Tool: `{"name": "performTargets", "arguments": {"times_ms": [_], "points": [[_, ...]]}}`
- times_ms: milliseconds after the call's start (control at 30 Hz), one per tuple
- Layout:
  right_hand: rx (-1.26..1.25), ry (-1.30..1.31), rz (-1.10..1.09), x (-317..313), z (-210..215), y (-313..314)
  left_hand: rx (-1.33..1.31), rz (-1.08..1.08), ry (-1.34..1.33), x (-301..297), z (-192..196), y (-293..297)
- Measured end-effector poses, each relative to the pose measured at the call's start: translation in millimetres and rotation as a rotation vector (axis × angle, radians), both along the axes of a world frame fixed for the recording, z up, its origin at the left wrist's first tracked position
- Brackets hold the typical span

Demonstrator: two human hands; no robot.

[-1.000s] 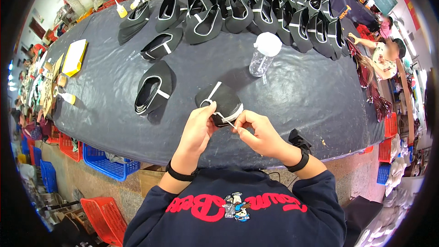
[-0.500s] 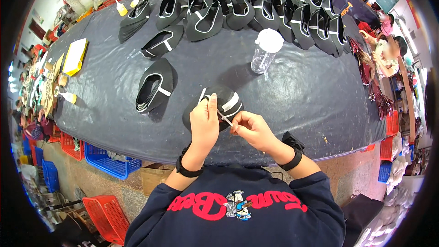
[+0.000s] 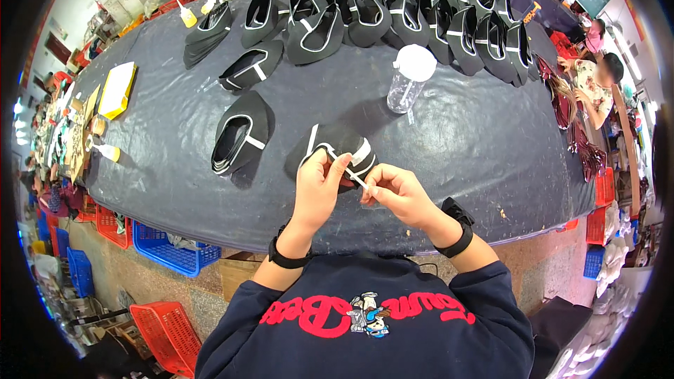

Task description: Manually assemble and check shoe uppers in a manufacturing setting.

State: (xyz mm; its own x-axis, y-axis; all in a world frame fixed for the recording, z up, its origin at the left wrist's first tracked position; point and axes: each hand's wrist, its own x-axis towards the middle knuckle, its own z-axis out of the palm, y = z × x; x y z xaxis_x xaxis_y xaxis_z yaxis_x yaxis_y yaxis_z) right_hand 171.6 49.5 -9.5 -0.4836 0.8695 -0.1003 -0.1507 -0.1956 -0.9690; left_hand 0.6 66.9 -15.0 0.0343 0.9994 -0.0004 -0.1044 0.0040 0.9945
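At the near middle of the table is a black shoe upper (image 3: pixel 337 137) with white tape along its opening. My left hand (image 3: pixel 314 193) grips its near side, the thumb pressed on the taped edge. My right hand (image 3: pixel 398 196) pinches the loose end of a narrow white tape (image 3: pixel 359 180), pulled out from that edge toward the lower right. The fingers under the upper are hidden. To the left lies another stack of black shoe uppers (image 3: pixel 261 116), edged in white and apart from my hands.
Many black uppers (image 3: pixel 366 24) line the table's far side. A clear bottle with a white lid (image 3: pixel 407 88) stands right of centre. A yellow-and-white packet (image 3: pixel 116 90) and a glue bottle (image 3: pixel 107 151) lie left. Dark red cords (image 3: pixel 576 130) hang at the right edge, near another person (image 3: pixel 595 91).
My left thumb has slid right and down along the taped edge. My right hand has shifted slightly right, still pinching the tape, and the upper has turned a little.
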Motion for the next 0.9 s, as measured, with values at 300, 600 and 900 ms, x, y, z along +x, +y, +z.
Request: {"name": "performTargets", "arguments": {"times_ms": [300, 600, 900], "points": [[0.862, -0.581, -0.279, -4.9, 36.0, 11.9, -0.402, -0.209, -0.619, -11.4, 15.4, -3.9], [1.269, -0.595, -0.209, 7.1, 38.4, 9.2, -0.165, -0.268, -0.373, -15.3, 30.9, -12.0], [1.690, -0.879, -0.094, 13.9, 42.2, 2.5, -0.248, -0.279, -0.438, -12.0, 23.0, -12.9]]}}
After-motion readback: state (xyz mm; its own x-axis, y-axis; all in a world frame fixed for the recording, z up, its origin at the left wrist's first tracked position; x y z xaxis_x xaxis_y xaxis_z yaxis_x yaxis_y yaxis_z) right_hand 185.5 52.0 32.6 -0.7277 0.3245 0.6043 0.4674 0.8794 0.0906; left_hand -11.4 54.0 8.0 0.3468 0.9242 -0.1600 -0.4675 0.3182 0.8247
